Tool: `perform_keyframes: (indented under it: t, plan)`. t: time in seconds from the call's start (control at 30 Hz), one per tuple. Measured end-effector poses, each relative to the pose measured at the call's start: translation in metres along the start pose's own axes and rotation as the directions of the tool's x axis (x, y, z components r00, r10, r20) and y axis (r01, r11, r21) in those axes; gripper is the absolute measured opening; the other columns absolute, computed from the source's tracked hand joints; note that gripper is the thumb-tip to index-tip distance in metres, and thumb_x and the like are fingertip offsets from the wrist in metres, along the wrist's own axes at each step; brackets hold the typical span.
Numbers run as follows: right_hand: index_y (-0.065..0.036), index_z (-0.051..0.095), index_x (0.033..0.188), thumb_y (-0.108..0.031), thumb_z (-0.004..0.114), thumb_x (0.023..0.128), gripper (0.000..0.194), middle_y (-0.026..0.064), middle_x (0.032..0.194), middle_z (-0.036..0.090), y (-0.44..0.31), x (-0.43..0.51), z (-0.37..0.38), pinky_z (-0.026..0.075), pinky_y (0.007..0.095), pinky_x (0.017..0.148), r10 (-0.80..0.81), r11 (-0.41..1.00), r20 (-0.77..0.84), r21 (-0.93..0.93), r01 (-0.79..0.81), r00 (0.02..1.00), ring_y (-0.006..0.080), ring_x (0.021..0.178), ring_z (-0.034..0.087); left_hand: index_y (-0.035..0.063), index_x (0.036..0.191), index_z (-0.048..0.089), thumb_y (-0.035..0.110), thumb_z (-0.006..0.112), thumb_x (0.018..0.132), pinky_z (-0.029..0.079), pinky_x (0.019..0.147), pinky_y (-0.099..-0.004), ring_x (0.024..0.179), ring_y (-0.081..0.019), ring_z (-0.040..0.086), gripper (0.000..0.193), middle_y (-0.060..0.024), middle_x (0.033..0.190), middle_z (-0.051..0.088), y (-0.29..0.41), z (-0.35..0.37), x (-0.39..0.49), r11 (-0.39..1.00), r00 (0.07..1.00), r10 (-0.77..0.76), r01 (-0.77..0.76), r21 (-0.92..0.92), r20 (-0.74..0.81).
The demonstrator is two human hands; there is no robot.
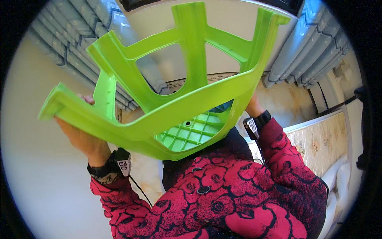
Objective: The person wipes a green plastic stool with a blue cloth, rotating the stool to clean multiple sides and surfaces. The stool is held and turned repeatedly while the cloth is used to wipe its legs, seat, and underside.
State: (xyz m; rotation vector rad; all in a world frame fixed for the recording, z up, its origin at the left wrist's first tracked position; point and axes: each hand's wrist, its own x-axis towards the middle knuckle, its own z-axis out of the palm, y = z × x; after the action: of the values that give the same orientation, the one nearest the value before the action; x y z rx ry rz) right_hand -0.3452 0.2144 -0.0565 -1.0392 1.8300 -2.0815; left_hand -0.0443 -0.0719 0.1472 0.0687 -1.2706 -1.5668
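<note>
A bright green plastic stool [191,94] is tilted up in front of my body, its legs pointing up and away from me. Through its open frame I see the ribbed underside of the seat [191,131], with a small round hole in it. My left hand [79,136] is shut on the end of the leg at the left, fingertips showing over the inner edge. At the right, my right hand [253,104] is against the stool's side; its fingers are hidden behind the green plastic. Both wrists carry a strapped black device with a printed code.
Blue patterned curtains hang at the left [74,38] and right [307,44]. A pale panel [229,18] stands behind the stool. On the right is a marble-patterned surface [319,140] with a white rim. Cables run from both wrist devices. The floor [286,98] has a marbled look.
</note>
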Motion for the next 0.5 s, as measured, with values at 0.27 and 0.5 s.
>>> perform_keyframes:
  t: [0.27, 0.5]
  plan:
    - [-0.005, 0.063, 0.102, -0.021, 0.065, 0.086, 0.022, 0.0089, 0.094, 0.065, 0.024, 0.045, -0.013, 0.05, 0.0317, 0.074, -0.17, 0.927, 0.149, -0.311, 0.209, 0.974, 0.0178, 0.084, 0.059, 0.0054, 0.111, 0.049, 0.027, 0.044, 0.099, 0.042, 0.073, -0.0315, 0.072, -0.0183, 0.048, 0.026, -0.0056, 0.085, 0.047, 0.017, -0.027, 0.004, 0.949, 0.993, -0.053, 0.018, 0.315, 0.103]
    - [-0.006, 0.061, 0.103, -0.038, 0.056, 0.095, 0.034, 0.0039, 0.092, 0.064, -0.009, 0.047, 0.0, 0.051, 0.0293, 0.068, 0.403, 0.806, -0.262, 0.555, -0.205, 0.877, 0.0123, 0.078, 0.06, 0.0022, 0.117, 0.05, 0.03, 0.052, 0.096, 0.046, 0.071, -0.0298, 0.074, -0.0192, 0.055, 0.035, -0.0081, 0.096, 0.056, 0.017, -0.04, 0.003, 0.768, 0.989, 0.098, -0.148, 0.623, 0.114]
